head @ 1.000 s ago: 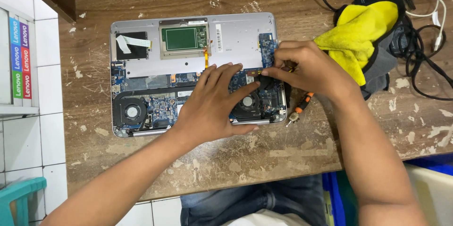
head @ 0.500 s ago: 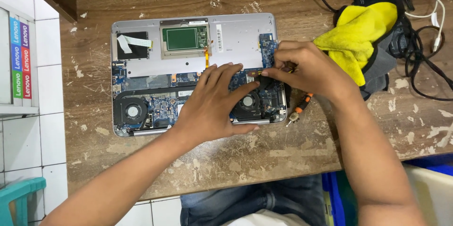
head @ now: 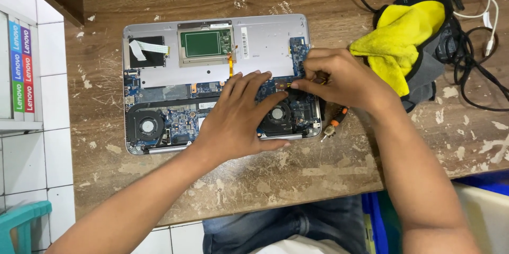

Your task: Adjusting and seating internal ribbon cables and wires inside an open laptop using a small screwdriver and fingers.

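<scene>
Mid-teardown of opened laptop [head: 212, 68]: left hand [head: 238, 119] flat, open, bracing board; right hand [head: 339, 79] pinches something small, unclear what. Screwdriver [head: 335, 121] lies beneath right wrist. Next needs fine fingertip control.

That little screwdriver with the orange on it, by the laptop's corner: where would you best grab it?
Probably by the orange-and-black handle, coming from the front edge of the table. The screwdriver lies flat, its upper end hidden under the right hand, so only the lower end beside the open laptop is free.
</scene>
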